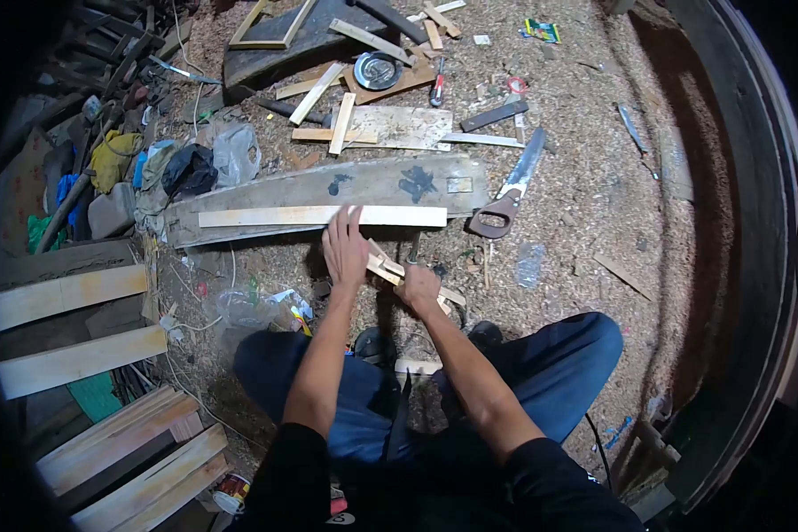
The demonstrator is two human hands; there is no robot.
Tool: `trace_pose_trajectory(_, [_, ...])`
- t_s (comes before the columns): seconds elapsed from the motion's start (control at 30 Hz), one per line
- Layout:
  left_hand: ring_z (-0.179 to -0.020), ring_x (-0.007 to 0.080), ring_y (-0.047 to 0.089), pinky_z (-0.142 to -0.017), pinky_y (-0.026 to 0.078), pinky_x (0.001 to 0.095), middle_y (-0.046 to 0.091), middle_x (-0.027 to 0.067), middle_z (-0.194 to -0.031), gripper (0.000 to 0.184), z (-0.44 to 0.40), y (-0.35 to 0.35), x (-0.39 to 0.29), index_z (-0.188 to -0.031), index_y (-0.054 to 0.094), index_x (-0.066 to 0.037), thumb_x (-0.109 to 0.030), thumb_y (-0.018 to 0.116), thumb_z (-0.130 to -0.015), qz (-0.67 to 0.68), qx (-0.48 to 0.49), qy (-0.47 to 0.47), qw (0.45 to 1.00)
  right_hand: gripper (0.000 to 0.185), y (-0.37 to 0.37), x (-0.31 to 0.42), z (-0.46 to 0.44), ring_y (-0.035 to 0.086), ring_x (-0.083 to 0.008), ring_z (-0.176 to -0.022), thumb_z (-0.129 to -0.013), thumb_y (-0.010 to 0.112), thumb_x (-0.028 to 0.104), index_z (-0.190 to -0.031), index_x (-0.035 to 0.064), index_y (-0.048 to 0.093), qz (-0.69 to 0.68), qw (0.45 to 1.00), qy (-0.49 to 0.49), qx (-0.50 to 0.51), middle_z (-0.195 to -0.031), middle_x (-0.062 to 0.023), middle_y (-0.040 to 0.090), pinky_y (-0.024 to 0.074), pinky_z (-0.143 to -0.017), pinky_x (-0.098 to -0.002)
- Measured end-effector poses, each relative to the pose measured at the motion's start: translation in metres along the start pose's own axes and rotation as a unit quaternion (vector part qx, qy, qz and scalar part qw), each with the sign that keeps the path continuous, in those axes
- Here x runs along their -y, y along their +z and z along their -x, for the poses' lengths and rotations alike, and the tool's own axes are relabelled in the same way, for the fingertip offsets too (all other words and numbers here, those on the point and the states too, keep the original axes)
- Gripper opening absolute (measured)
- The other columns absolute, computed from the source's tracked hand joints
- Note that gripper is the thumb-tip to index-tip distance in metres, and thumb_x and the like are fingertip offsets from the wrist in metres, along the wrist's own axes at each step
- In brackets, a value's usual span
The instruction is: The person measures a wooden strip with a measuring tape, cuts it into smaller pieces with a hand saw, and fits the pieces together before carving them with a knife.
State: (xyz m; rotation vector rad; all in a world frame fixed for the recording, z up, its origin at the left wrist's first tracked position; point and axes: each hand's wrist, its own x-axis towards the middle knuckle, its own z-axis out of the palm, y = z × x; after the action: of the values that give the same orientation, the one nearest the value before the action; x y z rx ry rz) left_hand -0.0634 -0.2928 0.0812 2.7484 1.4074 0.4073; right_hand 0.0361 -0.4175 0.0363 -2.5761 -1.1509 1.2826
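A long pale wood strip [275,216] lies along the front edge of a wide grey plank [372,182]. My left hand [345,250] reaches up to the strip, its slightly blurred fingertips over the strip's near edge and its fingers stretched out. To the right and a little nearer, my right hand [418,285] is closed round a tool [414,248] whose thin upright part shows above the fist; its kind cannot be made out. Small pale wood pieces [383,263] lie between and beneath the two hands.
A handsaw [496,215] rests right of the plank. Behind it are loose wood strips [341,124], a round metal dish [377,71] and a red screwdriver [437,84]. Plastic bags [236,152] and stacked boards [80,355] are at left. Wood shavings cover the ground.
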Motion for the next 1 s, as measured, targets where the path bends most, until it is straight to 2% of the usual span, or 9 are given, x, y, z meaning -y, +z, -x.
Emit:
trace_pose_trajectory(0.07, [-0.122, 0.0269, 0.047, -0.105, 0.036, 0.0389, 0.049, 0.0070, -0.134, 0.065, -0.028, -0.014, 0.003, -0.133, 0.048, -0.010, -0.010, 0.070, -0.072, -0.012, 0.069, 0.014, 0.997, 0.038, -0.007, -0.008, 0.008, 0.070, -0.0349, -0.089, -0.070, 0.081, 0.034, -0.100, 0.0118, 0.073, 0.001, 1.000, -0.006, 0.013, -0.094, -0.0183, 0.072, 0.0563, -0.078, -0.0451])
trace_pose_trajectory(0.17, [-0.117, 0.0271, 0.050, -0.103, 0.037, 0.0405, 0.052, 0.0079, -0.127, 0.065, -0.042, 0.001, 0.024, -0.130, 0.050, -0.009, -0.010, 0.074, -0.069, -0.032, 0.124, 0.036, 0.991, 0.039, -0.046, -0.006, 0.036, 0.070, -0.0345, -0.090, -0.069, 0.081, 0.035, -0.101, 0.0133, 0.073, -0.004, 0.999, 0.015, 0.049, -0.094, -0.0176, 0.072, 0.0563, -0.079, -0.0452])
trace_pose_trajectory(0.2, [-0.114, 0.0260, 0.051, -0.099, 0.039, 0.0396, 0.055, 0.0071, -0.119, 0.057, -0.043, -0.011, 0.022, -0.122, 0.054, -0.012, -0.010, 0.074, -0.069, -0.039, 0.114, 0.054, 0.991, 0.039, -0.056, -0.006, 0.044, 0.070, -0.0339, -0.090, -0.069, 0.081, 0.035, -0.102, 0.0151, 0.074, -0.018, 0.998, 0.027, 0.057, -0.095, -0.0174, 0.072, 0.0563, -0.081, -0.0443])
trace_pose_trajectory(0.23, [-0.112, 0.0251, 0.053, -0.096, 0.041, 0.0388, 0.056, 0.0073, -0.116, 0.052, -0.043, -0.007, 0.031, -0.120, 0.058, -0.015, -0.011, 0.074, -0.070, -0.039, 0.151, 0.064, 0.986, 0.042, -0.072, 0.000, 0.056, 0.071, -0.0331, -0.091, -0.068, 0.084, 0.035, -0.099, 0.0079, 0.074, -0.012, 0.997, 0.045, 0.066, -0.097, -0.0169, 0.072, 0.0570, -0.082, -0.0414])
trace_pose_trajectory(0.37, [-0.106, 0.0251, 0.053, -0.095, 0.041, 0.0398, 0.055, 0.0072, -0.111, 0.045, -0.040, -0.032, 0.043, -0.119, 0.058, -0.015, -0.017, 0.072, -0.076, -0.064, 0.161, 0.117, 0.978, 0.041, -0.103, -0.001, 0.084, 0.070, -0.0341, -0.093, -0.070, 0.083, 0.034, -0.101, 0.0084, 0.073, -0.037, 0.996, 0.046, 0.066, -0.097, -0.0175, 0.072, 0.0561, -0.083, -0.0432])
trace_pose_trajectory(0.5, [-0.103, 0.0247, 0.055, -0.092, 0.041, 0.0390, 0.056, 0.0081, -0.108, 0.040, -0.054, -0.115, 0.026, -0.121, 0.058, -0.016, -0.016, 0.065, -0.082, -0.009, 0.182, 0.104, 0.978, 0.041, -0.159, 0.007, 0.129, 0.069, -0.0355, -0.092, -0.071, 0.082, 0.033, -0.105, 0.0126, 0.071, -0.052, 0.997, 0.047, 0.022, -0.097, -0.0183, 0.071, 0.0555, -0.081, -0.0456])
trace_pose_trajectory(0.7, [-0.108, 0.0236, 0.054, -0.090, 0.040, 0.0397, 0.060, 0.0053, -0.116, 0.051, -0.077, -0.266, -0.020, -0.125, 0.057, -0.013, -0.033, 0.071, -0.080, 0.007, 0.190, 0.044, 0.981, 0.038, -0.267, 0.042, 0.199, 0.069, -0.0371, -0.091, -0.072, 0.078, 0.033, -0.103, 0.0114, 0.071, -0.077, 0.995, 0.062, 0.011, -0.096, -0.0202, 0.071, 0.0554, -0.080, -0.0471])
trace_pose_trajectory(0.8, [-0.100, 0.0249, 0.054, -0.089, 0.039, 0.0394, 0.061, 0.0070, -0.104, 0.057, -0.083, -0.334, -0.041, -0.130, 0.057, -0.014, -0.037, 0.072, -0.079, 0.017, 0.109, 0.076, 0.991, 0.041, -0.313, 0.062, 0.231, 0.070, -0.0350, -0.084, -0.073, 0.078, 0.031, -0.109, 0.0121, 0.072, -0.072, 0.996, 0.046, -0.003, -0.090, -0.0184, 0.072, 0.0556, -0.076, -0.0452])
trace_pose_trajectory(1.0, [-0.089, 0.0277, 0.051, -0.087, 0.040, 0.0416, 0.056, 0.0087, -0.091, 0.058, -0.102, -0.403, -0.055, -0.133, 0.057, -0.015, -0.036, 0.072, -0.081, 0.035, 0.129, 0.060, 0.989, 0.045, -0.363, 0.094, 0.257, 0.070, -0.0365, -0.084, -0.072, 0.078, 0.031, -0.112, 0.0131, 0.071, -0.106, 0.992, 0.062, -0.028, -0.090, -0.0201, 0.072, 0.0553, -0.077, -0.0451])
